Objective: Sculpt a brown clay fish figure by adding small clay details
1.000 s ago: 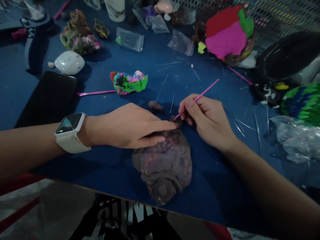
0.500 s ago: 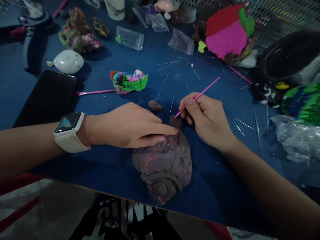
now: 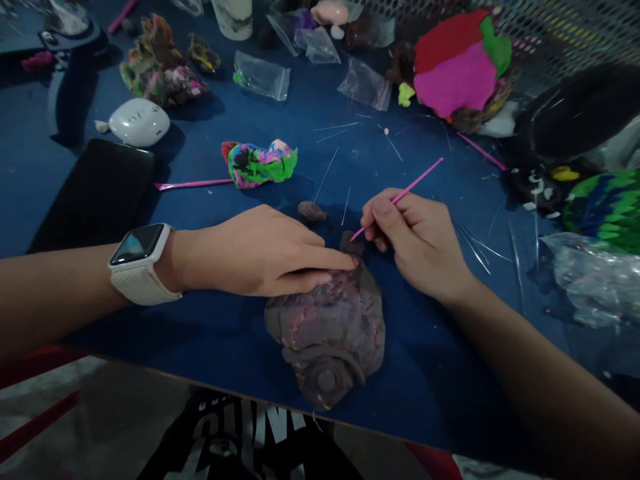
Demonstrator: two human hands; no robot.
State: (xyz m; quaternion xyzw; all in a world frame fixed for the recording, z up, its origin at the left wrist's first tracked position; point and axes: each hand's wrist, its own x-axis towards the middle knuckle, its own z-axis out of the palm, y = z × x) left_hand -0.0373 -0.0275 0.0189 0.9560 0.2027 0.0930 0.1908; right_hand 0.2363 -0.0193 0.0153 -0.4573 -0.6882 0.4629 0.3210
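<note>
A lumpy grey-brown clay model [image 3: 327,327] with purplish patches lies near the table's front edge, a round disc at its near end and a small knob [image 3: 352,244] at its far end. My left hand [image 3: 270,253] holds its far part from the left, the index fingertip pressed just below the knob and the thumb on top; the remaining fingers are mostly hidden. Pinched like a pen in my right hand [image 3: 407,230] is a thin pink modelling tool [image 3: 420,175], its lower tip against the knob. Beyond my left fingers sits a small brown clay piece [image 3: 312,211].
Thin wires [image 3: 473,243] are scattered over the blue table. A multicoloured clay lump [image 3: 263,163], a phone [image 3: 95,197] and a white case [image 3: 140,123] lie left. Plastic bags [image 3: 263,75] and a red-pink clay piece [image 3: 453,80] lie farther back; crumpled plastic [image 3: 590,277] is right.
The pink tool's tip has shifted very slightly on the knob with my right hand. My left hand keeps its place on the model. The whole view has drifted a little.
</note>
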